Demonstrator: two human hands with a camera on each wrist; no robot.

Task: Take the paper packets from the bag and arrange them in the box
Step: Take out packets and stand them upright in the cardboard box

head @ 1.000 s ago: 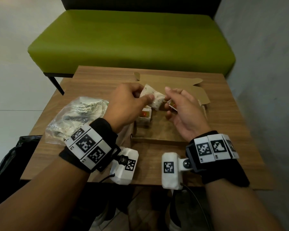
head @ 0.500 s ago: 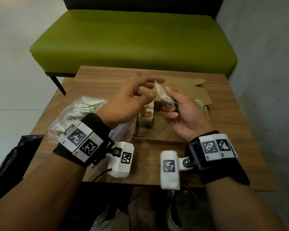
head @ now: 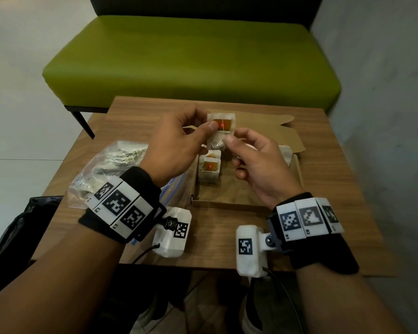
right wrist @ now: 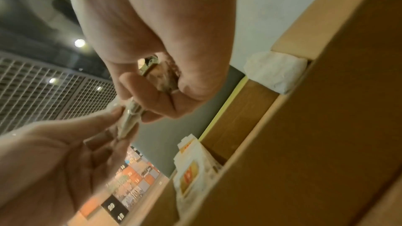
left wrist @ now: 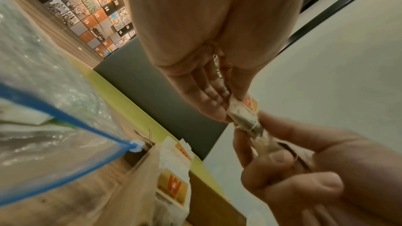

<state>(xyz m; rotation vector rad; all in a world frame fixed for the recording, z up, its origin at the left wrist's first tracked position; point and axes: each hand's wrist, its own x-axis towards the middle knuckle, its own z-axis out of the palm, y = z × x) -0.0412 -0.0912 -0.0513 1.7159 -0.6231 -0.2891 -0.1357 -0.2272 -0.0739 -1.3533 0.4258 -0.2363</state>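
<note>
Lying at the far left of the wooden table [head: 217, 232], a clear plastic bag [head: 111, 165] with a blue zip edge, crumpled and holding more pale packets, touching the left wall of the cardboard box [head: 227, 203]. Hovering over the box's far end, the left hand [head: 176, 145], thumb and curled fingers pinching a paper packet [head: 221, 125] by its upper left side, orange and red label facing the head camera. Meeting it from the right, the right hand [head: 258, 162], thumb and forefinger pinching the packet's lower edge, remaining fingers curled over what looks like a second thin packet, though not clearly enough to be sure. Standing upright inside the box beneath the hands, two packets [head: 209, 169] against the left wall, one just behind the other; sitting in the far right corner, another white packet [head: 286, 153]. Lying flat beyond, the box's opened lid flap [head: 275, 131], and behind the table a green bench [head: 191, 63]. Showing only in the left wrist view, a large letter W on a boxed packet's label [left wrist: 174, 186], smaller print below too blurred to read, plus a distant wall grid of photo tiles [left wrist: 87, 9] numbered 12, 20, 13, 14 and 15. Showing only in the right wrist view, the held packet edge-on [right wrist: 128, 119] between both hands, and a gridded ceiling panel [right wrist: 43, 88] with spot lights.
</note>
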